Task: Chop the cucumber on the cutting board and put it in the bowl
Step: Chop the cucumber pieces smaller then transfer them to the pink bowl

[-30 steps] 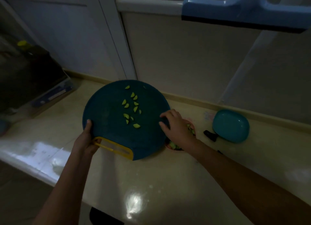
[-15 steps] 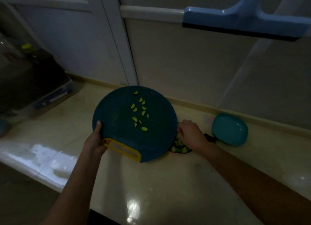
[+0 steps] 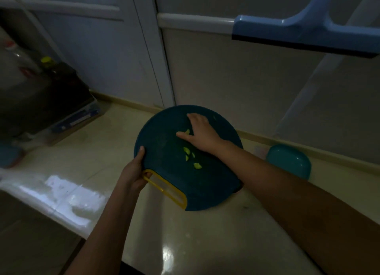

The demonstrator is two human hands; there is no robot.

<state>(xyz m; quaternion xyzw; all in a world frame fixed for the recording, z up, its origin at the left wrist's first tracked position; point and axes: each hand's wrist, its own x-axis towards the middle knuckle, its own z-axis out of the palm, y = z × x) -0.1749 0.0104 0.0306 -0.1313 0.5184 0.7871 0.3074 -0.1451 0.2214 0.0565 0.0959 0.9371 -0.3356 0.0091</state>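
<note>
Left hand point(image 3: 134, 172) grips cutting board point(image 3: 164, 151) edge by its yellow handle point(image 3: 164, 189); right hand point(image 3: 202, 134) lies open-palmed on board among cucumber pieces point(image 3: 192, 157).

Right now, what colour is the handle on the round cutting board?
Yellow: the handle edges the dark teal cutting board, seen in the head view.

Glossy cream countertop point(image 3: 205, 239), teal container point(image 3: 290, 163) (by the wall), dark box point(image 3: 47, 102) at left
</note>
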